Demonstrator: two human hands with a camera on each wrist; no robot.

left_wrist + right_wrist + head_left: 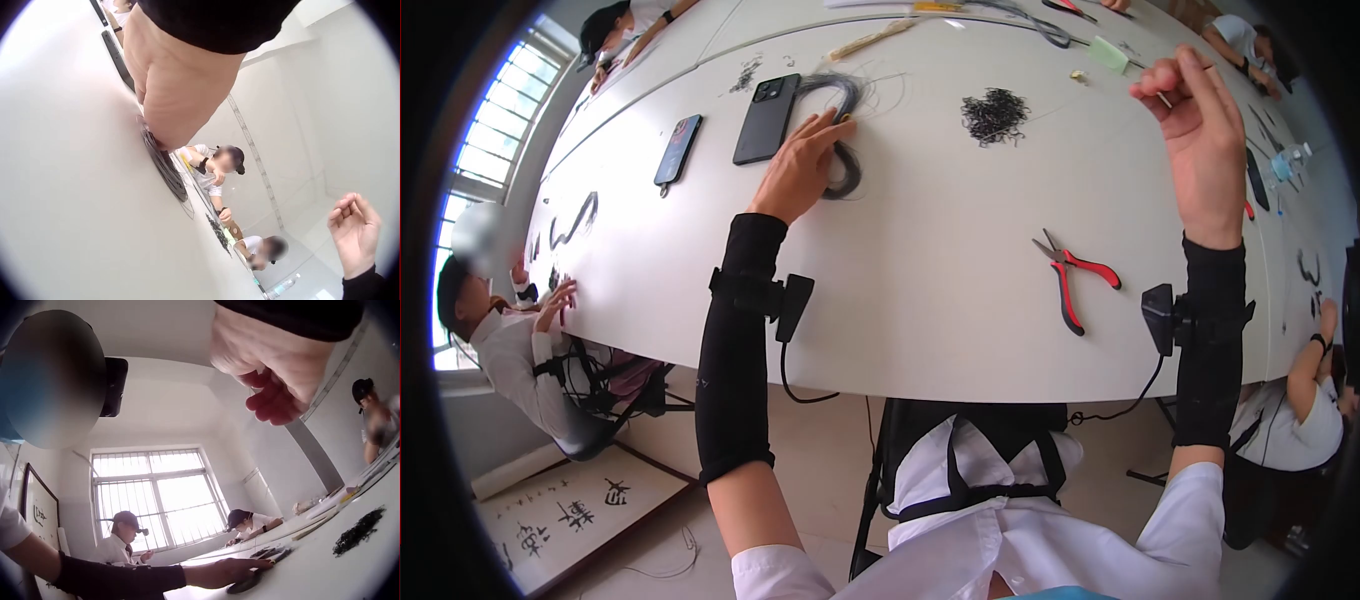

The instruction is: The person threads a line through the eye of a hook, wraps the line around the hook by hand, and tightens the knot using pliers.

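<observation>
A looped bundle of thin dark strands [846, 176] lies on the white table, with fine loose strands spreading behind it. My left hand [798, 165] rests on the bundle, fingers extended; the left wrist view shows the fingertips down at the dark loops [166, 164]. Raised high at the right, my right hand [1203, 130] has its fingertips drawn together with the thumb. A very thin strand shows faintly at those fingers [270, 403] in the right wrist view; its far end cannot be followed. A pile of short black pieces [994, 117] lies between the hands.
Red-handled pliers [1068, 280] lie on the near right of the table. A black phone [767, 119] touches or nearly touches the bundle, and another phone [679, 150] lies farther left. A green piece [1108, 56] and a bottle [1290, 160] are beyond. Other people sit around.
</observation>
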